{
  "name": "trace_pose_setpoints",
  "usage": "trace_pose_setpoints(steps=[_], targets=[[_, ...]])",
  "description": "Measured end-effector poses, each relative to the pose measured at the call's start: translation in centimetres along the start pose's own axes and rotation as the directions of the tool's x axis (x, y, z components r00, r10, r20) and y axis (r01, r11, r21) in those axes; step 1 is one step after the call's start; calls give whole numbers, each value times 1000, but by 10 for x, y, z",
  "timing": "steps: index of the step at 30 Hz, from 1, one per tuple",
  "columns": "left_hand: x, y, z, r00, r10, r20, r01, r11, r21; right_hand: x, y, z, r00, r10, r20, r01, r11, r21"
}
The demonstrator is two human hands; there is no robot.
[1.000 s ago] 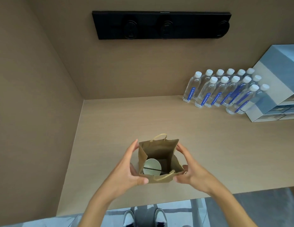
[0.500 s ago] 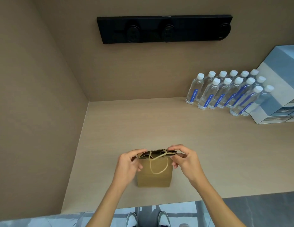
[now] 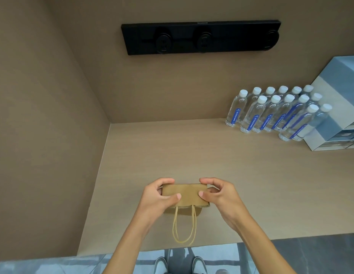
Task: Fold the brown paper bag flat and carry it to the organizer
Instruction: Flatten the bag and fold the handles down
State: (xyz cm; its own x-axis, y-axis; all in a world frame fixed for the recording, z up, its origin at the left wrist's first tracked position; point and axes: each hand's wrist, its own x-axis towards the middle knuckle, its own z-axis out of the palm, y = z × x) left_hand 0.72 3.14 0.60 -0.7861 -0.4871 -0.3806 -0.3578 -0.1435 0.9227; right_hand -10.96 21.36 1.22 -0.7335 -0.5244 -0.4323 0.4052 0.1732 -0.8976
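Note:
The brown paper bag [image 3: 189, 194] sits near the front edge of the beige counter [image 3: 192, 151], its top folded over toward me so a flat panel faces up. Its two cord handles [image 3: 184, 228] hang down over the front face. My left hand [image 3: 156, 196] grips the fold's left end, thumb on top and fingers behind. My right hand [image 3: 219, 194] grips the right end the same way. The bag's inside is hidden. A blue-grey drawer organizer [image 3: 338, 107] stands at the far right of the counter.
Several clear water bottles [image 3: 275, 113] with white caps stand in rows at the back right, beside the organizer. A black socket strip [image 3: 200, 36] is mounted on the back wall. A side wall closes the counter's left. My shoes show below the counter's front edge.
A second ago the bag stood open with a white cup visible inside. My hands pressed the mouth shut, then folded the top down toward me; the handles now hang over the front.

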Motion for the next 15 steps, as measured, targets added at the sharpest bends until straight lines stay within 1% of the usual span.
trace_pose_setpoints(steps=[3,5,7,9,12,15], targets=[[3,0,5,999,20,-43,-16,996,93,1,-2,7,999,30,-10,-32,985,-170],[6,-2,8,997,42,-67,-30,986,164,2,0,11,999,14,-42,-25,959,-284],[7,-4,10,993,51,-105,-25,972,234,5,3,14,996,-19,-85,-13,934,-358],[9,-9,9,988,59,-140,-15,955,298,7,8,14,990,-49,-130,-7,916,-400],[12,-14,8,979,102,-178,-35,938,346,8,18,12,984,-81,-158,0,890,-456],[16,-16,6,974,141,-175,-81,947,311,7,31,9,970,-141,-195,43,898,-437]])
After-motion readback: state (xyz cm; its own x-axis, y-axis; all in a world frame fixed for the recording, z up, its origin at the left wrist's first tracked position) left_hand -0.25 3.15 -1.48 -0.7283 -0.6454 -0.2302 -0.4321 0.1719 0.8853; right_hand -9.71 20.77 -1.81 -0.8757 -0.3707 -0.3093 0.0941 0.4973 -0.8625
